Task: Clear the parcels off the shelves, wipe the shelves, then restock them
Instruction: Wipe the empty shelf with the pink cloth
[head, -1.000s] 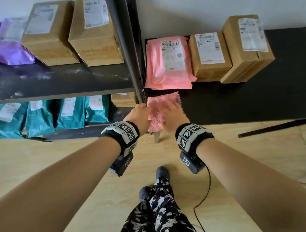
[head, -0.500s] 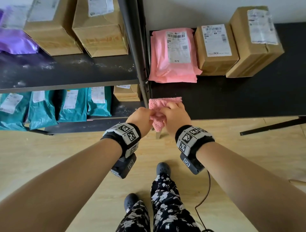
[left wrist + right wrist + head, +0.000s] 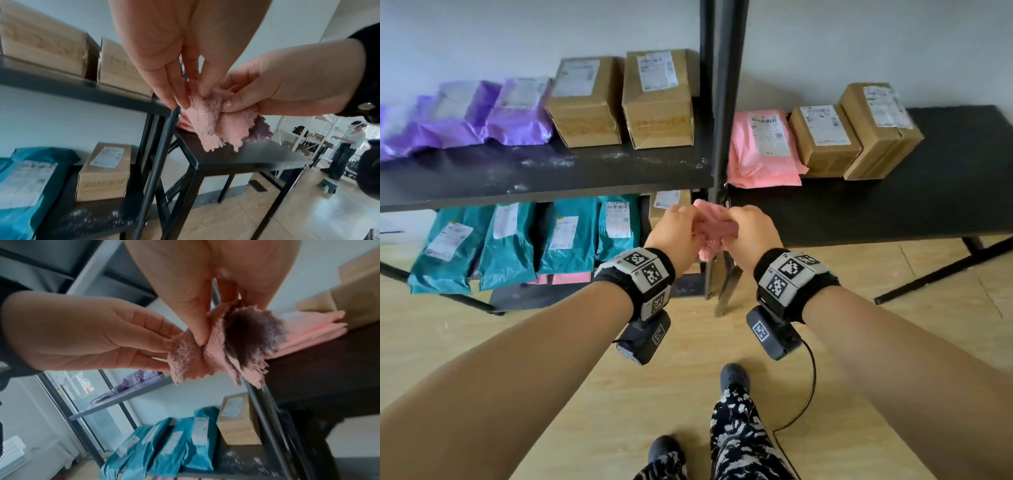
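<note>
A pink fluffy cloth (image 3: 714, 228) (image 3: 213, 125) (image 3: 205, 360) is bunched in the air between both hands, in front of the black shelf post (image 3: 719, 130). My left hand (image 3: 676, 234) pinches its left side and my right hand (image 3: 748, 233) pinches its right side. The upper shelf (image 3: 544, 174) carries purple mailers (image 3: 465, 118) and two cardboard boxes (image 3: 657, 102), with white dust on its board. Teal mailers (image 3: 506, 240) and a small box (image 3: 104, 170) sit on the lower shelf. On the black table (image 3: 893, 205) lie pink mailers (image 3: 760, 154) and two boxes (image 3: 825, 140).
A wooden floor lies below, with my feet in dark shoes (image 3: 734, 375) close to the shelf. In the left wrist view another person (image 3: 345, 151) stands far off by white racks.
The cloth has been lifted off the table's front edge and gathered into a bunch between both hands. The head view has tilted up, so more of the upper shelf shows.
</note>
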`<control>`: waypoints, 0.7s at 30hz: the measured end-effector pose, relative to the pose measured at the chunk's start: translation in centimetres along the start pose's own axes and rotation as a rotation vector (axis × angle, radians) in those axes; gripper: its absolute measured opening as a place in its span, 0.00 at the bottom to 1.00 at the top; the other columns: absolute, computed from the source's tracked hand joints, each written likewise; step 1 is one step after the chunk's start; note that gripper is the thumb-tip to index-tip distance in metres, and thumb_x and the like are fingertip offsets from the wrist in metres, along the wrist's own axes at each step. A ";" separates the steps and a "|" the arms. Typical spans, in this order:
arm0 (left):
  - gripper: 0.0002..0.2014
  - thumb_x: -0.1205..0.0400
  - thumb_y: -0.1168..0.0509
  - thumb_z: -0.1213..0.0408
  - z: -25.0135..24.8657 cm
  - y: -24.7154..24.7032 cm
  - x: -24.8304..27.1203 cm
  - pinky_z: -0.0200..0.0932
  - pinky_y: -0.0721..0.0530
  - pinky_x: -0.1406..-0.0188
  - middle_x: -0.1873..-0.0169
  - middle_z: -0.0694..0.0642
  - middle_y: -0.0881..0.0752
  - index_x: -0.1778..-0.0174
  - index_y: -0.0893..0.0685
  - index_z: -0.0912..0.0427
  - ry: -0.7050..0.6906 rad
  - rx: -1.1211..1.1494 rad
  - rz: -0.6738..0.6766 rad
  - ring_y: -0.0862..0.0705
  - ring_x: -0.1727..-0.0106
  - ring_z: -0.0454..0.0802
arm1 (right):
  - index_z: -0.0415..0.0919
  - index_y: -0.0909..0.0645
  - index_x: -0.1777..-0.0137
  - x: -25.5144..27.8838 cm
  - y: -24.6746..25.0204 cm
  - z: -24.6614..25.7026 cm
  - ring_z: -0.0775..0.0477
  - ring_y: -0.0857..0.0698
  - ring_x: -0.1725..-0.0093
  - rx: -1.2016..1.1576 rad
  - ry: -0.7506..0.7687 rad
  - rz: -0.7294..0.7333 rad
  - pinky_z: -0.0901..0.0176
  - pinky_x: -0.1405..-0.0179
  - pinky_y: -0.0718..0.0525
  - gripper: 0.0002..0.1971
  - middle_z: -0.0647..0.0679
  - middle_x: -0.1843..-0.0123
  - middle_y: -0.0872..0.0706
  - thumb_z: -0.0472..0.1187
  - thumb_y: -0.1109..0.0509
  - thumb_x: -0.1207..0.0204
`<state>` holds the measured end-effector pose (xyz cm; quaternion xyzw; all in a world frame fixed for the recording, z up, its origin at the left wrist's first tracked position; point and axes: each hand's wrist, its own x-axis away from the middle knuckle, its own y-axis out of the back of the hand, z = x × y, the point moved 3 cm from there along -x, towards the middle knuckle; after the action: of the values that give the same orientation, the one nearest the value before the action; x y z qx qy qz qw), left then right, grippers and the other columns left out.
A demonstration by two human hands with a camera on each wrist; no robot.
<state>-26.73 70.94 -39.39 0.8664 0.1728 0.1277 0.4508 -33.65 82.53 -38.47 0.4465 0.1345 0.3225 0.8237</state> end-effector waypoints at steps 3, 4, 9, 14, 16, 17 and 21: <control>0.13 0.22 0.37 0.67 -0.8 5.2 1.9 0.44 0.17 0.48 0.45 0.55 0.23 0.42 0.20 0.59 -0.047 0.016 -0.093 0.18 0.51 0.51 | 0.38 0.18 0.42 0.8 2.0 4.5 0.43 0.17 0.46 -0.043 0.078 -0.091 0.56 0.47 0.20 0.13 0.41 0.46 0.18 0.33 0.36 0.25; 0.13 0.22 0.37 0.67 -1.1 7.1 2.5 0.43 0.17 0.47 0.44 0.55 0.23 0.41 0.20 0.58 -0.075 0.026 -0.127 0.18 0.51 0.51 | 0.37 0.18 0.41 0.9 2.8 6.1 0.43 0.17 0.46 -0.041 0.109 -0.126 0.54 0.45 0.19 0.13 0.41 0.46 0.17 0.33 0.35 0.25; 0.17 0.19 0.38 0.66 -3.4 16.4 5.5 0.33 0.24 0.47 0.40 0.54 0.23 0.34 0.22 0.55 -0.230 -0.012 -0.275 0.21 0.47 0.45 | 0.40 0.20 0.35 1.9 7.6 13.6 0.45 0.19 0.42 -0.057 0.233 -0.318 0.56 0.40 0.20 0.15 0.42 0.41 0.19 0.34 0.35 0.22; 0.19 0.19 0.37 0.66 -6.1 23.9 7.1 0.39 0.22 0.41 0.37 0.54 0.24 0.31 0.23 0.55 -0.368 -0.040 -0.418 0.20 0.42 0.48 | 0.42 0.17 0.39 1.8 12.4 19.7 0.45 0.18 0.44 -0.052 0.367 -0.497 0.51 0.41 0.18 0.14 0.43 0.43 0.17 0.34 0.35 0.23; 0.20 0.19 0.38 0.66 -6.9 26.0 6.9 0.41 0.22 0.38 0.34 0.54 0.25 0.29 0.25 0.55 -0.393 -0.070 -0.452 0.21 0.38 0.49 | 0.43 0.18 0.38 1.2 14.3 21.5 0.46 0.18 0.43 -0.044 0.401 -0.540 0.53 0.40 0.19 0.15 0.44 0.42 0.18 0.34 0.35 0.23; 0.21 0.18 0.38 0.65 -7.3 26.8 6.5 0.40 0.24 0.37 0.32 0.53 0.26 0.27 0.26 0.55 -0.396 -0.092 -0.467 0.22 0.36 0.49 | 0.43 0.19 0.37 0.8 15.2 22.1 0.46 0.19 0.41 -0.029 0.411 -0.555 0.54 0.39 0.20 0.15 0.44 0.40 0.19 0.33 0.35 0.22; 0.25 0.18 0.38 0.62 -8.5 29.3 3.7 0.40 0.31 0.31 0.26 0.53 0.29 0.23 0.32 0.54 -0.405 -0.174 -0.494 0.27 0.29 0.49 | 0.42 0.21 0.34 -2.0 18.7 23.6 0.44 0.24 0.36 0.042 0.427 -0.628 0.52 0.36 0.23 0.18 0.43 0.37 0.22 0.30 0.38 0.23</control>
<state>-21.16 63.09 -10.20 0.7644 0.2730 -0.1461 0.5655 -30.79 73.24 -9.86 0.3230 0.4399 0.1374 0.8266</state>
